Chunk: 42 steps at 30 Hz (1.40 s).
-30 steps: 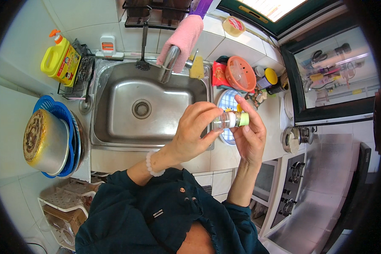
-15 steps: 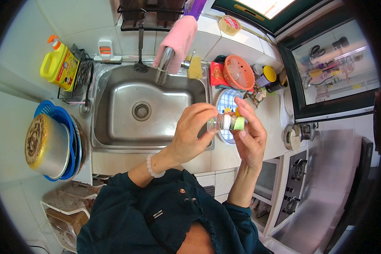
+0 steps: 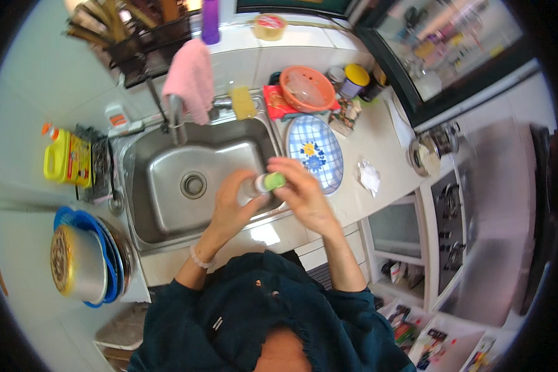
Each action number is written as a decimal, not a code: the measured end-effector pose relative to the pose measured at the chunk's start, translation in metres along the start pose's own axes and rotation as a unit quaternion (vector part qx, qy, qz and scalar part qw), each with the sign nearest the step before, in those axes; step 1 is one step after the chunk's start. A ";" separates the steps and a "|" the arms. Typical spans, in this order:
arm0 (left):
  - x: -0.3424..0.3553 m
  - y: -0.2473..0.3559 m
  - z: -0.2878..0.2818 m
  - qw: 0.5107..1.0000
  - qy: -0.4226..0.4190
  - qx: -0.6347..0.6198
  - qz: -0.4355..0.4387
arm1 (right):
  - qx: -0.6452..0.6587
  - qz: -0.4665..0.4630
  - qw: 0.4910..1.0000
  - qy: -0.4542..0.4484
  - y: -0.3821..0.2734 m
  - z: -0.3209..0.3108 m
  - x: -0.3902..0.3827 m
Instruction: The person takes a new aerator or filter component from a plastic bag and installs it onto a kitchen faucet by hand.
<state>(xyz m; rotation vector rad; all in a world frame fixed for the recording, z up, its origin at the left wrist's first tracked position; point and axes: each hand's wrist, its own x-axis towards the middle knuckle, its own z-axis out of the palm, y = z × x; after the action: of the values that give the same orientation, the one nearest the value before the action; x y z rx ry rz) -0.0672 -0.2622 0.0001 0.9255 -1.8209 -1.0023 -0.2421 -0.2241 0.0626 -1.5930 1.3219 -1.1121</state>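
jar [image 3: 248, 188] lies crosswise between our hands, green cap [image 3: 274, 180] rightward; our left hand [image 3: 230, 199] pinches the clear end, right hand [image 3: 305, 197] curls round the cap, we can't tell if gripping.

This is a kitchen: a steel sink [image 3: 164, 208] lies beneath and beyond the left hand [image 3: 228, 203], its faucet [image 3: 176, 118] draped with a pink cloth [image 3: 191, 77]. Farther left of that hand, a metal pot [image 3: 88, 263] sits among stacked basins; well right of the right hand [image 3: 307, 197] is a stove [image 3: 445, 234].
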 end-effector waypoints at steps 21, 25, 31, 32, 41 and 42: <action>-0.028 -0.039 0.024 0.963 -0.144 0.111 -0.200 | -0.080 0.098 0.985 0.121 0.135 -0.053 -0.068; -0.013 -0.028 0.047 0.967 -0.152 0.110 -0.175 | -0.181 0.063 0.962 0.196 0.161 -0.090 -0.044; -0.008 -0.021 0.075 0.964 -0.141 0.109 -0.196 | -0.328 0.079 0.932 0.134 0.213 -0.118 -0.012; -0.010 -0.022 0.078 0.965 -0.135 0.107 -0.199 | -0.336 0.081 0.930 0.123 0.216 -0.119 -0.010; -0.009 -0.012 0.098 0.953 -0.116 0.119 -0.252 | -0.314 0.072 0.939 0.117 0.232 -0.124 -0.006; -0.009 -0.011 0.099 0.953 -0.118 0.130 -0.247 | -0.303 0.065 0.943 0.122 0.223 -0.128 -0.008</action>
<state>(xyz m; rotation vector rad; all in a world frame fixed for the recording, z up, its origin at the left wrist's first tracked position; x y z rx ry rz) -0.1515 -0.2322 -0.0453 1.5332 -1.9986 -1.2348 -0.4334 -0.2564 -0.1057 -1.7910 2.0504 -0.8826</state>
